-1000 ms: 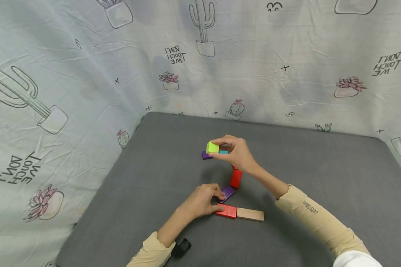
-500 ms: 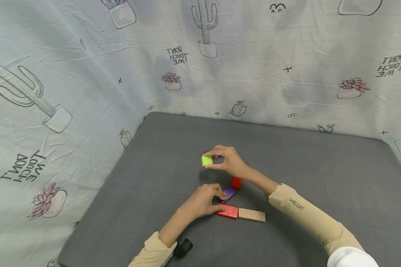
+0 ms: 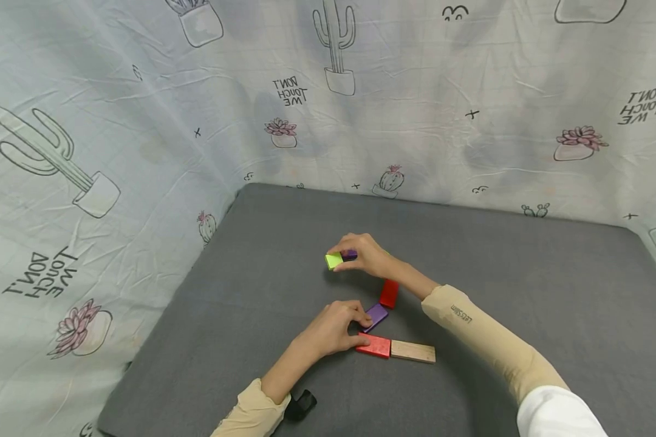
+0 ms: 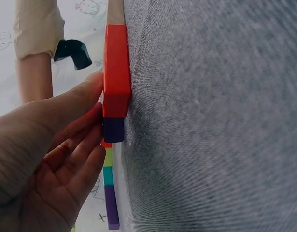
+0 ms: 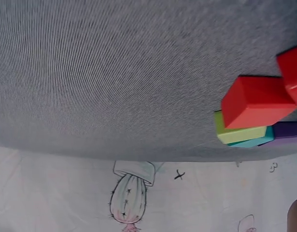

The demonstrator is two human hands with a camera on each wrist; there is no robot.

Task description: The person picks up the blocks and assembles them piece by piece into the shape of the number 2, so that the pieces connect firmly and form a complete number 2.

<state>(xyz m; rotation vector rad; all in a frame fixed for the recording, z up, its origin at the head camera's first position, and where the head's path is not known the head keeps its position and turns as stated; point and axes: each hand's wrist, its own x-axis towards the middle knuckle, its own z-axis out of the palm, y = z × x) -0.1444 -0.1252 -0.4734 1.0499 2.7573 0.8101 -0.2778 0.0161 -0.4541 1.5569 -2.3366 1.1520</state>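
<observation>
Right hand: the right hand (image 3: 367,255), at the centre of the head view, has its fingers curled over a green block (image 3: 334,260), holding it low on the grey counter (image 3: 525,291).
Green block: it sticks out to the left of the fingers, touching a purple block (image 3: 350,254) that the hand mostly hides; its long axis cannot be told.
Left hand: the left hand (image 3: 333,328), lower in the frame, rests its fingertips (image 4: 97,79) against a flat red block (image 3: 373,345) and a second purple block (image 3: 375,315); fingers lightly bent, gripping nothing.
Nearer hand: the right, already on the green block; the left lies well below it.
Row of blocks: from the flat red block a bare wooden block (image 3: 413,351) runs right, end to end; another red block (image 3: 389,293) lies between the two hands.
Containers: none in view.
Surroundings: a cactus-print sheet (image 3: 115,121) hangs behind and to the left.
</observation>
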